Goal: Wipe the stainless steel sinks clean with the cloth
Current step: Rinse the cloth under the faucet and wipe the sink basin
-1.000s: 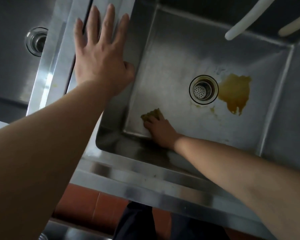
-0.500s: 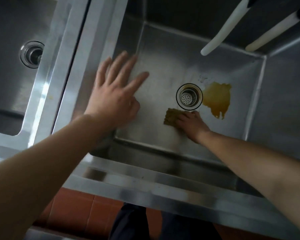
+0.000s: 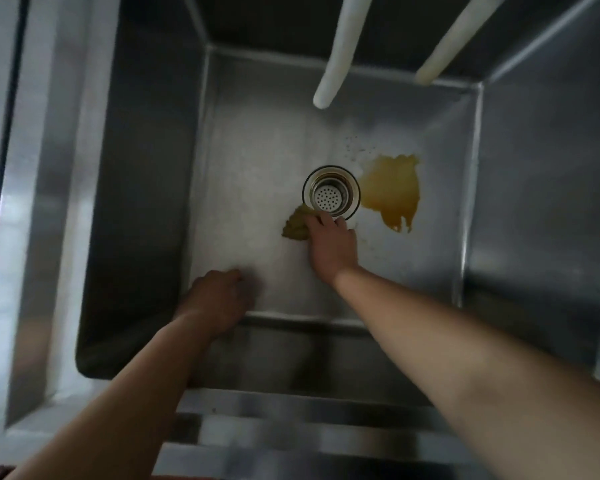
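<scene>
The cloth [image 3: 297, 226], a crumpled olive-yellow wad, lies on the floor of the stainless steel sink [image 3: 243, 188], touching the near-left rim of the round drain strainer [image 3: 330, 192]. The right hand [image 3: 329, 249] presses down on it: its fingers [image 3: 323, 220] lie over the cloth's right part, bent slightly round it, while the left part sticks out from under them. The fingertips reach the strainer's near edge. A brownish-yellow stain [image 3: 390, 192] spreads just right of the strainer, apart from the cloth. The left hand [image 3: 217, 299] rests in the sink's near-left corner, fingers curled under and holding nothing. Two pale tubes [image 3: 338, 53] hang over the far side of the sink.
</scene>
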